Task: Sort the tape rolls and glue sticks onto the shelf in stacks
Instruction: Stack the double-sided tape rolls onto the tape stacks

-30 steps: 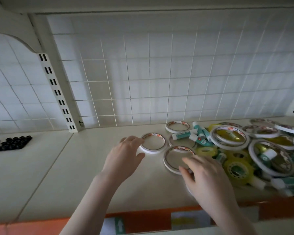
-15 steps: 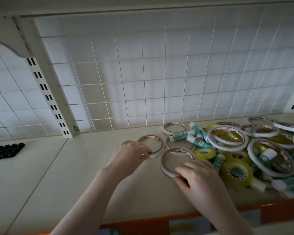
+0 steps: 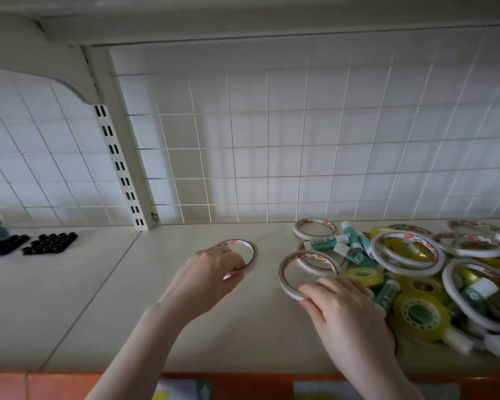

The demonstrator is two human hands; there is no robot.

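The left hand [image 3: 211, 272] curls its fingers round the near rim of a thin white tape ring [image 3: 244, 251] lying flat on the shelf [image 3: 104, 298], well left of the pile [image 3: 416, 272] of tape rolls and glue sticks. The right hand [image 3: 347, 310] pinches the near edge of a second ring [image 3: 293, 269], tilted with its near edge lifted at the pile's left fringe. That ring lies just right of the first, so stacking them likely means carrying it leftward, flat onto the other.

A cream shelf [image 3: 70, 284] backs onto a white wire grid panel [image 3: 272, 140]. A slotted upright [image 3: 122, 174] stands beyond and left of the left hand [image 3: 205, 278]. Light is dim.
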